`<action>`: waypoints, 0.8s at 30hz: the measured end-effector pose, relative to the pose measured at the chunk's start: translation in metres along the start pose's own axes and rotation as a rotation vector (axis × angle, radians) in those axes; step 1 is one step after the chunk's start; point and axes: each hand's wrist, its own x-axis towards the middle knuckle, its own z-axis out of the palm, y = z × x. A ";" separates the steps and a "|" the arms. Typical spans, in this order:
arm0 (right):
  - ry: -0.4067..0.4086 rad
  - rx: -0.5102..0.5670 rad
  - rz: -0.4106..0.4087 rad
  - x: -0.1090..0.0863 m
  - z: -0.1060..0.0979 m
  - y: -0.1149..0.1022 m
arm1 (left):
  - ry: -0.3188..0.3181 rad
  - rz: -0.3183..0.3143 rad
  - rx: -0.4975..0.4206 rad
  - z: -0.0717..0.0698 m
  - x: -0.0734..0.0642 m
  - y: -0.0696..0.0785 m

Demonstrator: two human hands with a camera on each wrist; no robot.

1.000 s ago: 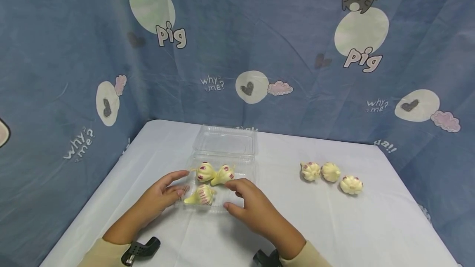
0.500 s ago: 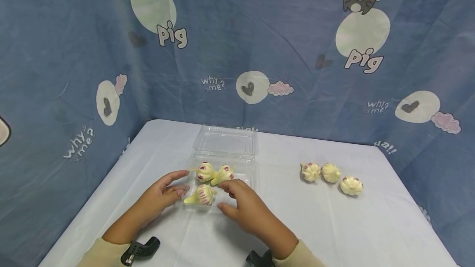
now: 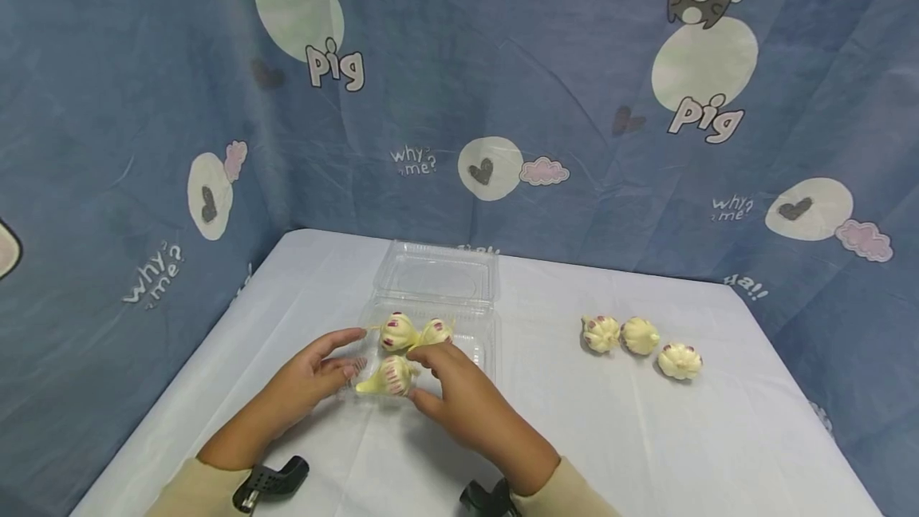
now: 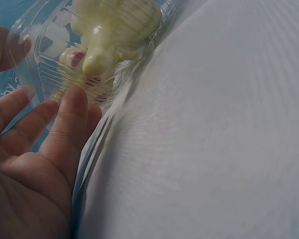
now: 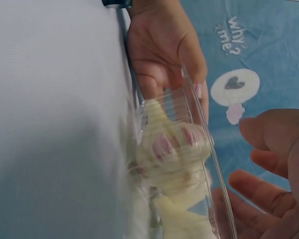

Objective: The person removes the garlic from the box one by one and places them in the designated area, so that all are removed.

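Observation:
A clear plastic clamshell box (image 3: 479,341) lies with its lid (image 3: 438,274) folded back. Three garlic bulbs sit inside: a front bulb (image 3: 394,376), a back-left bulb (image 3: 397,332) and a back-right bulb (image 3: 435,331). My left hand (image 3: 309,377) stays at the box's left side, its loosely bent fingertips against the ridged wall in the left wrist view. Over the right front of the box hovers my right hand (image 3: 463,401), thumb and fingers apart. Its fingertips come close to the front bulb and overlap the back-right one; nothing shows between them.
Several more things bear on the space: a left loose garlic bulb (image 3: 600,333), a middle one (image 3: 640,336) and a right one (image 3: 680,361) lie on the white tablecloth (image 3: 574,437). A blue printed curtain (image 3: 402,102) stands behind the table.
My right hand has shifted left over the box, closer to the front garlic bulb. The left hand, the box and all the bulbs stay where they were.

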 end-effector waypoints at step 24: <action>-0.030 -0.026 0.017 0.024 0.011 -0.010 | 0.000 -0.015 -0.019 0.000 -0.002 0.004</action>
